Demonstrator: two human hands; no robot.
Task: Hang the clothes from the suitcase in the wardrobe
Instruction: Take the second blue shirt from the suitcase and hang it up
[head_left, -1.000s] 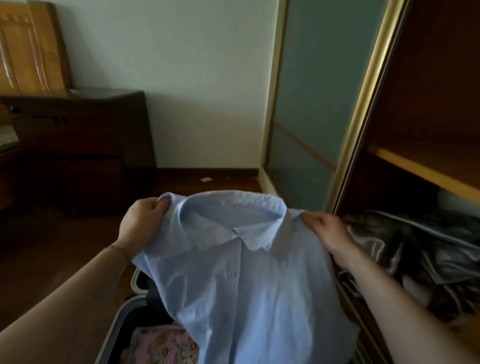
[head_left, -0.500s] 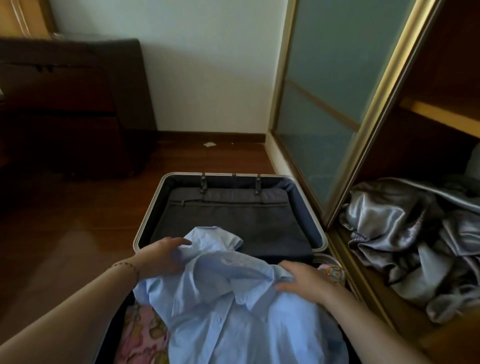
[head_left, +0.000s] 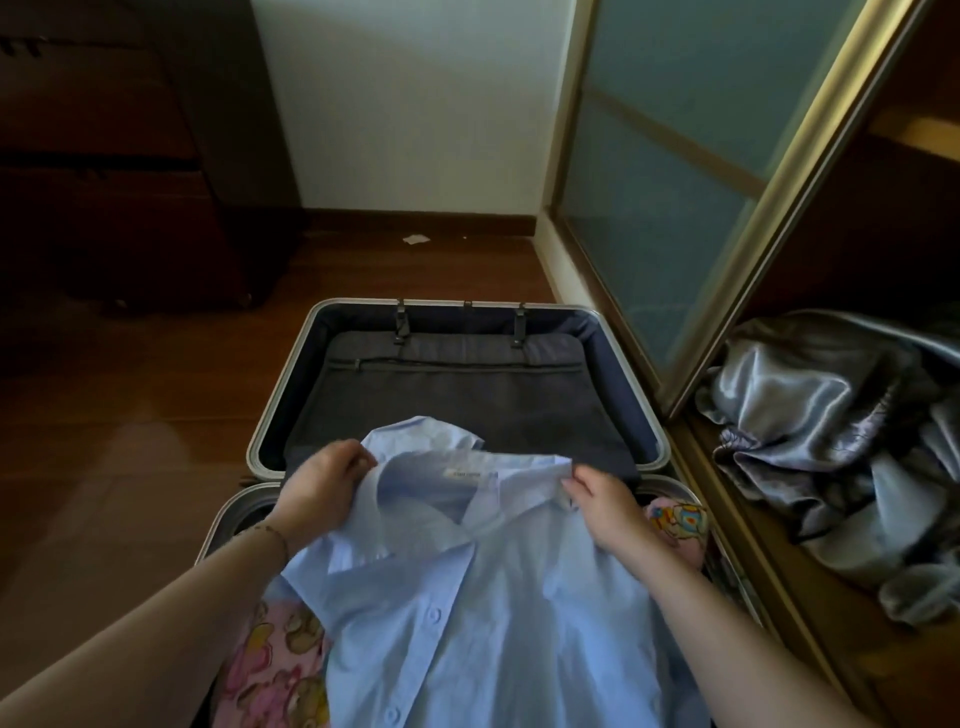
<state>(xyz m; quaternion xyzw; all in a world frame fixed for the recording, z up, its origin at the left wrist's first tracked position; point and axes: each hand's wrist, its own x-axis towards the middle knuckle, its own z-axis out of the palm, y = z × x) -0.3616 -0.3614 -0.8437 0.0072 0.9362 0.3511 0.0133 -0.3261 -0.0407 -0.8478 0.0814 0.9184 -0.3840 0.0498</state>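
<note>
A light blue button shirt (head_left: 483, 613) lies spread over the near half of the open suitcase (head_left: 278, 410), collar away from me. My left hand (head_left: 322, 483) pinches the left side of the collar. My right hand (head_left: 602, 506) pinches the collar's right side. The collar stands open and a small label shows inside it. Under the shirt lies a pink patterned garment (head_left: 275, 670), showing at the lower left and again at the right by my wrist. The wardrobe (head_left: 852, 270) stands open on the right.
A crumpled grey satin cloth (head_left: 831, 447) fills the wardrobe's low shelf. The wardrobe's frosted sliding door (head_left: 670, 171) runs along the suitcase's right side. A dark wooden cabinet (head_left: 119, 156) stands at the far left. A scrap of paper (head_left: 415, 239) lies on the wooden floor.
A second ago I held the shirt up by the shoulders. It has come down onto the suitcase, and both hands now hold the collar and spread it open.
</note>
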